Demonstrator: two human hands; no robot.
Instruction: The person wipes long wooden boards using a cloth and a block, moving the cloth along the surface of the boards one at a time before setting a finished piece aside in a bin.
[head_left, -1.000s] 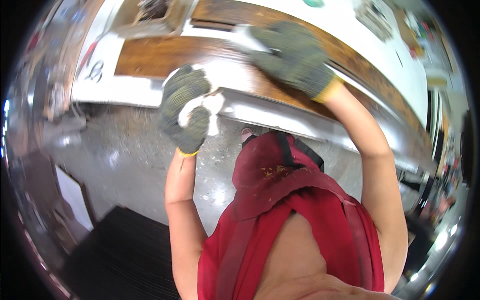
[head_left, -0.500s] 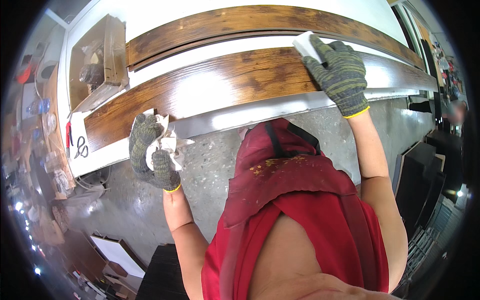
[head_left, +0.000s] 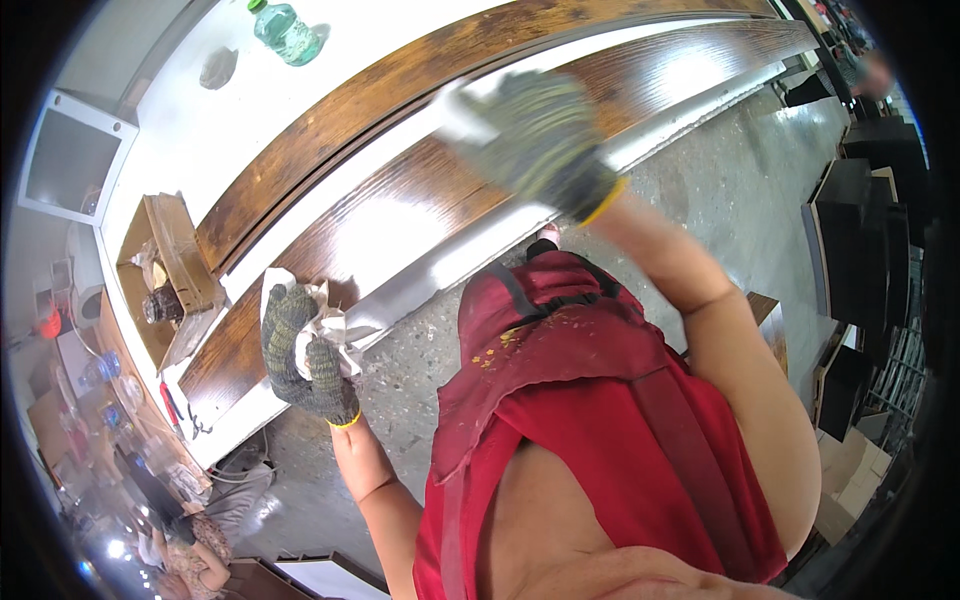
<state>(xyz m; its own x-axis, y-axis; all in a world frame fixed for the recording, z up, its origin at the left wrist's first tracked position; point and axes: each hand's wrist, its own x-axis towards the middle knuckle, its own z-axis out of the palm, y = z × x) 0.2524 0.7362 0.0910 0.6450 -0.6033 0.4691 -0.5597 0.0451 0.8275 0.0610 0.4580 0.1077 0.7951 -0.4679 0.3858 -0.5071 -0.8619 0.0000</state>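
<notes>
My left hand [head_left: 300,350], in a grey-green knit glove with a yellow cuff, grips a crumpled white cloth or paper [head_left: 338,330] at the left end of the near brown wood-grain board [head_left: 455,165]. Over the middle of that board is my right hand [head_left: 545,145], gloved alike and smeared by motion. A white block-like pad [head_left: 462,118] shows at its fingers, also blurred. Whether the pad touches the board I cannot tell. A second wood-grain board [head_left: 340,125] lies parallel on the far side.
An open cardboard box [head_left: 185,245] holding wrapped items stands at the boards' left end. Beyond is a green-tinted bottle [head_left: 285,35] on the white table [head_left: 180,130]. A red-handled tool [head_left: 170,405] lies at the table's left edge. Dark panels [head_left: 865,240] stand to the right.
My right hand has swept left along the near board with the white pad. The left hand keeps its grip on the crumpled cloth or paper. The view has turned, bringing the bottle into sight.
</notes>
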